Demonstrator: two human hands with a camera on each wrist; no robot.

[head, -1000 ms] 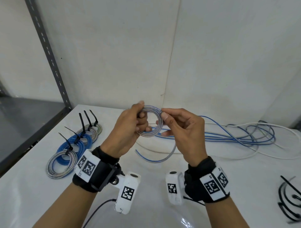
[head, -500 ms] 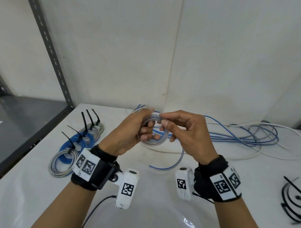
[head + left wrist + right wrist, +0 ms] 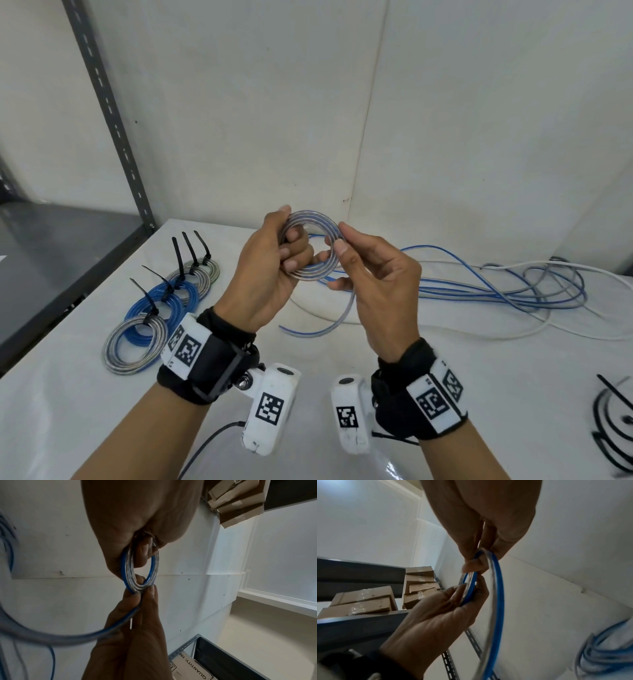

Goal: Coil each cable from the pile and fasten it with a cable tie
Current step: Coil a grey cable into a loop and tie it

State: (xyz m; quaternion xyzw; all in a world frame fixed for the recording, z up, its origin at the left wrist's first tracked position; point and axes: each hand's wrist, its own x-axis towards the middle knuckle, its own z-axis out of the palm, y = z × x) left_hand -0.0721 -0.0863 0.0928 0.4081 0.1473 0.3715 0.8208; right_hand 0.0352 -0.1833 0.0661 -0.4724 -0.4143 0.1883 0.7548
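Note:
A small coil of clear-and-blue cable (image 3: 313, 219) is held up above the white table (image 3: 102, 404). My left hand (image 3: 274, 260) grips the coil's left side, fingers curled through its hole (image 3: 142, 561). My right hand (image 3: 363, 270) pinches the coil's right side between thumb and forefinger (image 3: 471, 566). The cable's loose tail (image 3: 318, 330) hangs from the right hand and trails onto the table. In the right wrist view the tail (image 3: 494, 601) arcs down past the palm. A pile of loose blue, grey and white cables (image 3: 513, 287) lies at the right.
Several finished coils with black cable ties (image 3: 157, 308) lie in a row at the left. Spare black cable ties (image 3: 613, 425) sit at the right edge. A grey metal shelf (image 3: 51, 246) with an upright post stands left of the table. White walls close behind.
Both hands have lifted the coil slightly after dipping lower half a second ago. The right hand has shifted its pinch along the coil's right side; the tail on the table has shortened.

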